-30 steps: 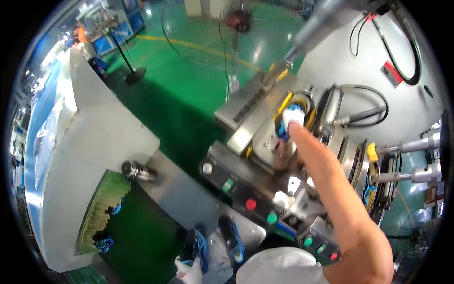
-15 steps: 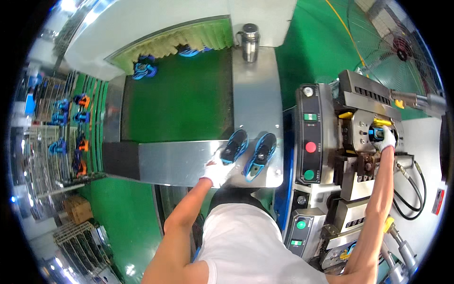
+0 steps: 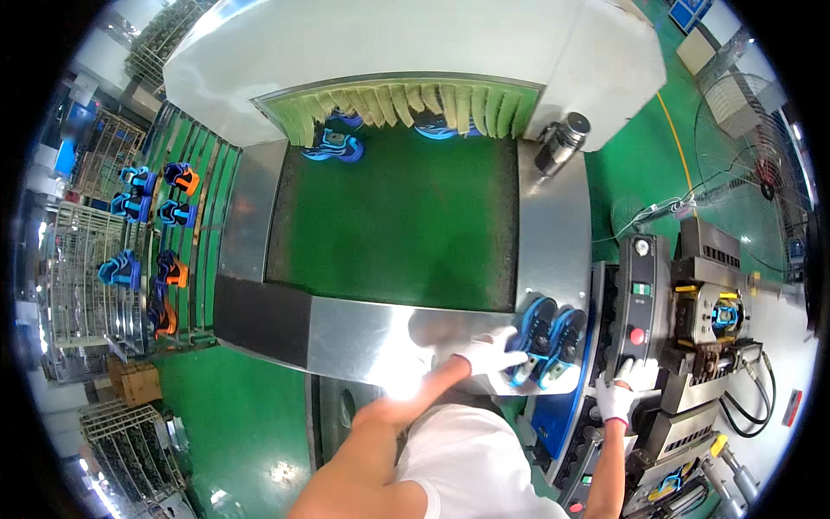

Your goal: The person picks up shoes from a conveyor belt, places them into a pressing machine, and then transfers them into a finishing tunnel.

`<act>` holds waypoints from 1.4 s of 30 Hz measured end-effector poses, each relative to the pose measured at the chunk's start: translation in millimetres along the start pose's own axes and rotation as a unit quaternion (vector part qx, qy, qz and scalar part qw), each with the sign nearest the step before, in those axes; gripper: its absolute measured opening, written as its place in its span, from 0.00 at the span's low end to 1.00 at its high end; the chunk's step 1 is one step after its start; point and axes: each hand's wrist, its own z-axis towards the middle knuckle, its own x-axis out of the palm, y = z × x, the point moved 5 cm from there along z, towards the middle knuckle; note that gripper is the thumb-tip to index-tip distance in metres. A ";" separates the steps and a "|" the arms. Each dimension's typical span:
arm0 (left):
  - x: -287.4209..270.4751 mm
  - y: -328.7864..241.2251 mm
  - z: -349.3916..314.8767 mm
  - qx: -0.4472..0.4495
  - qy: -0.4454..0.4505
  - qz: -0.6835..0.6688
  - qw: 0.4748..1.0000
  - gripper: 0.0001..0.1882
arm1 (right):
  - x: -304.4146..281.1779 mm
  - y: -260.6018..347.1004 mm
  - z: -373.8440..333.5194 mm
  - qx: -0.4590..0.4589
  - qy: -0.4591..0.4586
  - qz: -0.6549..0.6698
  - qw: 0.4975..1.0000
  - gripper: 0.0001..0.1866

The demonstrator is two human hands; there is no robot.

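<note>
My white-gloved left hand [image 3: 494, 353] is open, fingers spread, at the left side of a blue and black shoe [image 3: 537, 324] on the metal ledge. I cannot tell whether its fingertips touch the shoe. A matching shoe [image 3: 566, 337] stands close at the right. My gloved right hand [image 3: 628, 391] is open over the lower end of a dark control panel [image 3: 644, 285], below its red button [image 3: 637, 336]; the panel part under it is hidden. Further right, a blue shoe part [image 3: 724, 317] sits in the clamp of a metal machine [image 3: 702, 311].
Beyond the ledge runs a green conveyor belt [image 3: 398, 225] with several shoes at a fringed opening [image 3: 406, 99]. A steel flask [image 3: 562, 143] stands at the back right. Blue and orange shoes [image 3: 177, 177] hang on a rack at left. A second machine [image 3: 666, 484] is at lower right.
My right hand has left the shoe in the machine and come down to the control panel. My left hand has loosened from the shoe on the ledge. The view has swung, shifting the scene rightward.
</note>
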 end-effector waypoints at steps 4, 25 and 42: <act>-145.5 125.4 -0.7 -0.020 -0.308 -0.076 0.948 0.38 | -10.3 53.8 -9.0 -0.022 -0.003 0.337 0.941 0.47; -483.1 230.4 -13.2 -0.027 -0.603 0.175 0.778 0.17 | 49.9 169.5 1.5 0.142 0.060 0.274 0.949 0.40; 75.9 -279.8 -96.9 0.523 0.138 0.187 0.820 0.14 | -107.6 72.3 -177.9 0.047 -0.165 0.497 0.850 0.19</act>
